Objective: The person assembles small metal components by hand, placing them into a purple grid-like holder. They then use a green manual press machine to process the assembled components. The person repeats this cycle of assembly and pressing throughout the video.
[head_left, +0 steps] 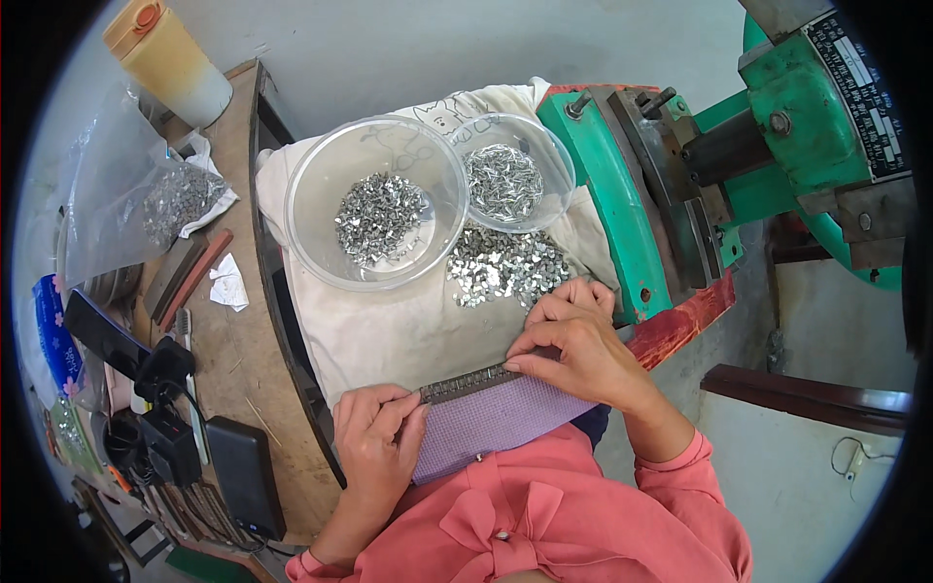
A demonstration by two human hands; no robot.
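A dark slotted metal strip (466,383) lies across the purple cloth (486,420) at the near edge of the work surface, with small shiny pieces along its slots. My left hand (377,435) is closed, thumb and forefinger pinching the strip's left end. Over the right part of the strip, my right hand (578,345) makes a pinch with thumb and forefinger; anything between those fingertips is too small to make out. Its other fingers curl beside a loose heap of small flat metal pieces (501,267).
Beyond the heap stand a large clear tub (301,238) and a smaller clear tub (561,160), both holding small metal parts, on a pale cloth (340,330). A green press (622,214) stands right. The wooden table (258,389) at left carries a black power bank-like box (245,476).
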